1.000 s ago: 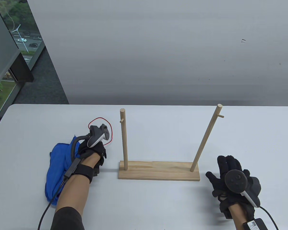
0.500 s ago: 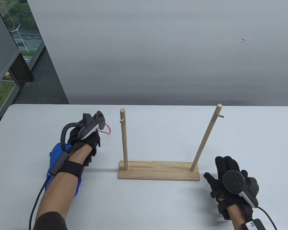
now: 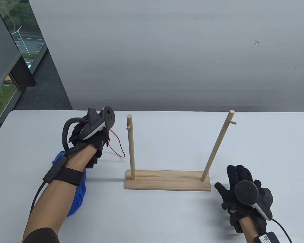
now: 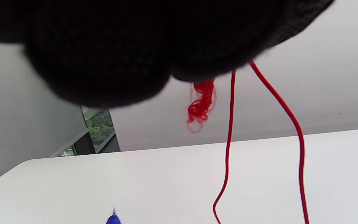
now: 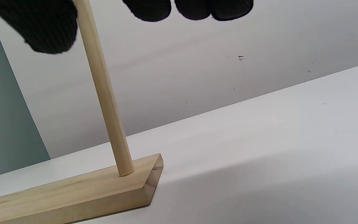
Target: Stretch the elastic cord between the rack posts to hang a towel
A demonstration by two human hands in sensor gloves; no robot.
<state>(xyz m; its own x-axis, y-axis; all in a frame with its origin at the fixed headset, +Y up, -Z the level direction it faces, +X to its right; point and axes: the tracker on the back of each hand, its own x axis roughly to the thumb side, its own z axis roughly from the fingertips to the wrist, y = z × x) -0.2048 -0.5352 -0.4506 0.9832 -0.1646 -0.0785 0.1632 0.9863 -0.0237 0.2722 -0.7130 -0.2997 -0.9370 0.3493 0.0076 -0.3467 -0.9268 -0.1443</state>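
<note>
A wooden rack stands mid-table on a flat base (image 3: 167, 180), with a left post (image 3: 130, 146) and a leaning right post (image 3: 217, 145), each with a small peg near its top. My left hand (image 3: 96, 138) is raised left of the left post and grips a thin red elastic cord (image 3: 117, 146), which hangs in a loop to the table. In the left wrist view the cord (image 4: 228, 140) drops from under my closed fingers, a frayed knot beside it. A blue towel (image 3: 78, 192) lies crumpled under my left forearm. My right hand (image 3: 236, 182) rests open on the table right of the base.
A grey wall runs behind the table's far edge. A window with a street view is at the far left. The right wrist view shows the right post (image 5: 104, 93) and the base's end (image 5: 148, 183) close by.
My left hand has moved away from the towel, risen toward the far side and lifted the red cord off the table; the loop now dangles near the left post. My right hand has barely moved.
</note>
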